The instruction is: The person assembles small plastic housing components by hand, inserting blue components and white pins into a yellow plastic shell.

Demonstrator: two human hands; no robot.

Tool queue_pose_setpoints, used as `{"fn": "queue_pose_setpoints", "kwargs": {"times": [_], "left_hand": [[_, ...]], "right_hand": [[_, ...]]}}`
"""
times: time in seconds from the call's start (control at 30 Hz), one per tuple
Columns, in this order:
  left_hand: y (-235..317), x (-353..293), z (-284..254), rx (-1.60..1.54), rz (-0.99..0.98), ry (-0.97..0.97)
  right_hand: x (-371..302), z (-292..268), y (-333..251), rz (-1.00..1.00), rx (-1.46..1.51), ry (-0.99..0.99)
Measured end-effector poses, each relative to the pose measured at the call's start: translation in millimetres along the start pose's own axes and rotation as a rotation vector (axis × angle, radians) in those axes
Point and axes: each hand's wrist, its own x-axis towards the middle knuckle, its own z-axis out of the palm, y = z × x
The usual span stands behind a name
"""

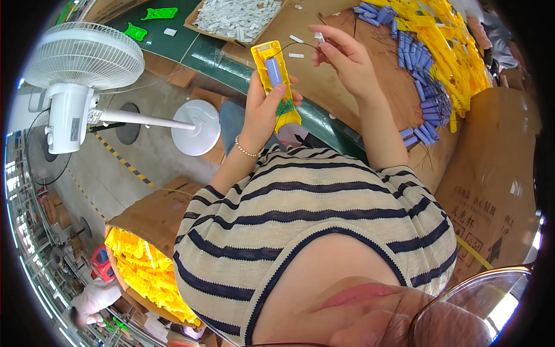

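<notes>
My left hand (261, 109) is closed around a long yellow plastic housing (258, 56), tilted with its hollow side facing up. Inside lies a blue cylindrical battery (273, 72), my left thumb resting at its lower end. Below the thumb, part of a green circuit board (284, 108) shows. My right hand (351, 62) is raised to the right of the housing, pinching a small white plastic piece (319, 37) between thumb and fingers. A thin dark wire (293, 43) runs from the housing's upper end toward the right fingers; its far end is hard to make out.
Two small white strips (296, 56) lie between my hands. Farther off is a cardboard tray (195, 30) of white pieces, beside green plastic parts (159, 13). Wired blue batteries (430, 107) and yellow housings (448, 49) are heaped at right. A white fan (87, 58) stands left.
</notes>
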Motion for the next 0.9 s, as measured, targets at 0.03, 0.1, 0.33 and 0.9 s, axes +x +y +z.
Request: {"fn": "queue_pose_setpoints", "kwargs": {"times": [0.03,0.1,0.33,0.9], "left_hand": [[-1.9,0.2,3.1,0.003,0.001,-0.013],[-5.6,0.1,6.7,0.01,0.0,-0.03],[-11.0,-2.9,11.2,0.081,0.047,-0.023],[-13.1,-13.5,20.9,0.292,0.278,-0.182]], "right_hand": [[-3.6,-1.9,0.6,-0.003,0.0,0.007],[-9.2,-4.3,3.3,0.015,0.12,0.11],[-22.0,-16.3,9.3,-0.091,0.089,0.324],[-27.8,-7.8,13.2,-0.275,0.302,0.225]]}}
